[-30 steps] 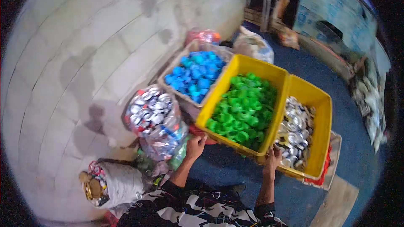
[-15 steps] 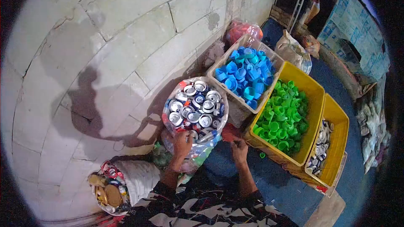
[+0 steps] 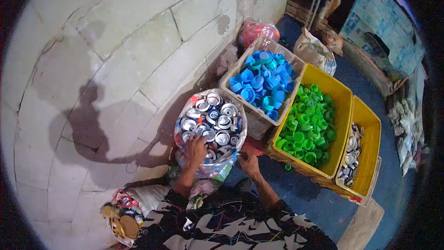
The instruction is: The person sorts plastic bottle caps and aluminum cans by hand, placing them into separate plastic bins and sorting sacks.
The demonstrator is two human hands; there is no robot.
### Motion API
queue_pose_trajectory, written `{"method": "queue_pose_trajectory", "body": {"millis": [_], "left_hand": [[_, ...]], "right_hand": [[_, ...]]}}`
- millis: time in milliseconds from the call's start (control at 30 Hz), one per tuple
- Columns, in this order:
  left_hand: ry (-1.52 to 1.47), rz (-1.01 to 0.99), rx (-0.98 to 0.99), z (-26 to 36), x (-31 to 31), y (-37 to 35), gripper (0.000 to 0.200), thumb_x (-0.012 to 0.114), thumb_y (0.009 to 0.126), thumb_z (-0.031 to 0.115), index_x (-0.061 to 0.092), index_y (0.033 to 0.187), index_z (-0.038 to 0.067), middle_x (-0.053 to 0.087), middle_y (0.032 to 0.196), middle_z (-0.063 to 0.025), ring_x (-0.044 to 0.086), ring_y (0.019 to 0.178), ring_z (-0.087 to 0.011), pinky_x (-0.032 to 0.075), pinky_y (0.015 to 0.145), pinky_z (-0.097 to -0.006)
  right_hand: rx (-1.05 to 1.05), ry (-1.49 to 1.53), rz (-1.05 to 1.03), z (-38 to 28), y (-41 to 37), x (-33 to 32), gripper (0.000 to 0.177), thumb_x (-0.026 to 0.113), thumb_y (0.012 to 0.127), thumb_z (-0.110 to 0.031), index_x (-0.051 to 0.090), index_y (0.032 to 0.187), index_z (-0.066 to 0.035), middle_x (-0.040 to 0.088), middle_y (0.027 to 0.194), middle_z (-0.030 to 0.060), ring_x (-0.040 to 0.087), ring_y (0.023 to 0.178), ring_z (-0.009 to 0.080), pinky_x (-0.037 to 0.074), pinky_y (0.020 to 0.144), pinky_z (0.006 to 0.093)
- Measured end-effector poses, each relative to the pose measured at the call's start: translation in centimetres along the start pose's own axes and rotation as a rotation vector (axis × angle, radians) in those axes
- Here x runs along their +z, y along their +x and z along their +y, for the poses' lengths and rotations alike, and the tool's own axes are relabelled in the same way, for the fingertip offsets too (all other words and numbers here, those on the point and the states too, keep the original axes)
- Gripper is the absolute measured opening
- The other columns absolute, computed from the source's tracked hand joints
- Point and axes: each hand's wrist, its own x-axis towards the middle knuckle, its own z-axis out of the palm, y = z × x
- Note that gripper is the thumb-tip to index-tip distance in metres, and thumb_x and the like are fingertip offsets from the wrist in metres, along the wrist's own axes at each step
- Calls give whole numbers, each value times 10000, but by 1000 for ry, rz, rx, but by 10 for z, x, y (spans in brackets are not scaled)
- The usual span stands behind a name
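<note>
A clear plastic bag [image 3: 214, 173] stands in front of me, filled with round silver, white and blue tops [image 3: 224, 121] that look like can tops. My left hand [image 3: 196, 152] lies over the bag's near left side, its fingers apart and touching the tops. At the near right rim, my right hand [image 3: 249, 163] is closed in a pinch on the bag's edge. Its fingertips are partly hidden. A red piece [image 3: 252, 146], whose kind I cannot make out, shows just beyond the right hand.
Right of the bag stand a pale crate [image 3: 228, 83] of blue caps, a yellow crate [image 3: 343, 106] of green caps and another yellow crate [image 3: 373, 134] with pale pieces. A sack [image 3: 150, 196] with mixed lids is at lower left. A block wall [image 3: 138, 41] runs along the left.
My left hand has moved up from the bag's near rim onto the tops. My right hand has moved left to the bag's rim. The view has shifted slightly.
</note>
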Motion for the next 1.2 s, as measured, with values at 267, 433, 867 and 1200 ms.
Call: {"method": "queue_pose_trajectory", "body": {"millis": [267, 433, 867, 1200], "left_hand": [[-14, -142, 178, -12, 13, 20, 292, 617, 734, 39, 688, 1015, 73, 654, 985, -145, 564, 1008, -348, 427, 846, -496], [-116, -49, 115, -12, 4, 9, 194, 597, 763, 14, 663, 945, 33, 641, 915, -187, 604, 856, -385, 476, 749, -465], [-634, 325, -195, -23, -24, -51, 175, 555, 922, 169, 530, 1007, 19, 578, 680, -79, 619, 620, -197, 472, 563, -343], [-1162, 280, -503, -19, -17, -50, 176, 529, 965, 236, 490, 1019, 74, 475, 679, -20, 450, 515, -90, 418, 466, -272]], "right_hand": [[-158, -177, -43, -21, 17, 6, 256, 664, 795, -112, 613, 1011, 16, 672, 825, 159, 667, 737, 255, 514, 648, 353], [-361, -255, -88, -41, 64, 28, 269, 659, 755, -101, 641, 1006, -4, 661, 859, 199, 653, 794, 350, 516, 724, 398], [-458, -514, -149, -27, 162, 87, 365, 660, 695, -149, 676, 1045, -44, 669, 961, 219, 639, 901, 401, 517, 813, 451], [-564, -765, -179, -38, 130, 55, 229, 584, 729, -78, 629, 936, 7, 622, 1021, 198, 606, 923, 382, 496, 796, 442]]}}
